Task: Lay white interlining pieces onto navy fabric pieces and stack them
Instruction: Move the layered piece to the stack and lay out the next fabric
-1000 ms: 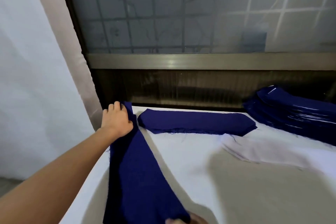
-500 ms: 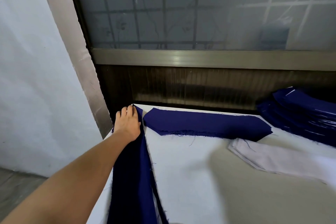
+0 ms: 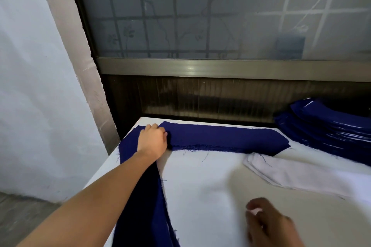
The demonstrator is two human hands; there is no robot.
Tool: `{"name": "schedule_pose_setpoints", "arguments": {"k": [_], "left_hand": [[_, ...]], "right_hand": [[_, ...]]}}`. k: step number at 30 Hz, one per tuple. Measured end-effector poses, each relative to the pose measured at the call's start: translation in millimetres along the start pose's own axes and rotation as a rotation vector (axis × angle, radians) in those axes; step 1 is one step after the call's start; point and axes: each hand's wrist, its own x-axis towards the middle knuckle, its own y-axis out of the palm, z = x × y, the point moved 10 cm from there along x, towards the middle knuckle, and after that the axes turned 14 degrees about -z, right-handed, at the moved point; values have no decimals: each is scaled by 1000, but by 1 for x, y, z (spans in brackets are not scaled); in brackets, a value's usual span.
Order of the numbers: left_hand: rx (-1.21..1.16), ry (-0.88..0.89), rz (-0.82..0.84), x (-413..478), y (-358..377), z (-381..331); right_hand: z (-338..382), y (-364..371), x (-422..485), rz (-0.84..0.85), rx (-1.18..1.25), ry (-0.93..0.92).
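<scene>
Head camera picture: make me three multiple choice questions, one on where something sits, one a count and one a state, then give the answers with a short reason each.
1. Where is the tall navy stack?
A) at the far right of the table
B) on the floor
C) at the near left edge

2. How many hands touch the long navy strip?
A) none
B) one
C) two

3. The top face of that strip is:
A) covered with white interlining
B) bare navy
C) rolled into a tube

Answers:
1 A: the stack sits at the far right end.
2 B: only the left hand is on the strip's far end, while the right hand is over the white cover.
3 B: the white interlining pieces lie apart, further right.
</scene>
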Motion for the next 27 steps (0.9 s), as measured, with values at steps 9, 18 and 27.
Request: {"name": "schedule_pose_setpoints", "arguments": {"k": [9,18,27], "left_hand": [[-148,-405,166,0,17,-13],[-6,-329,154,3,18,-24],[-25,-339,116,5,15,-28]], "right_hand": [[-67,-45,29,-227,-249,-47],[-43,-43,19,-277,-264,-227],[-46,-43,19,-320,-221,-260]]}}
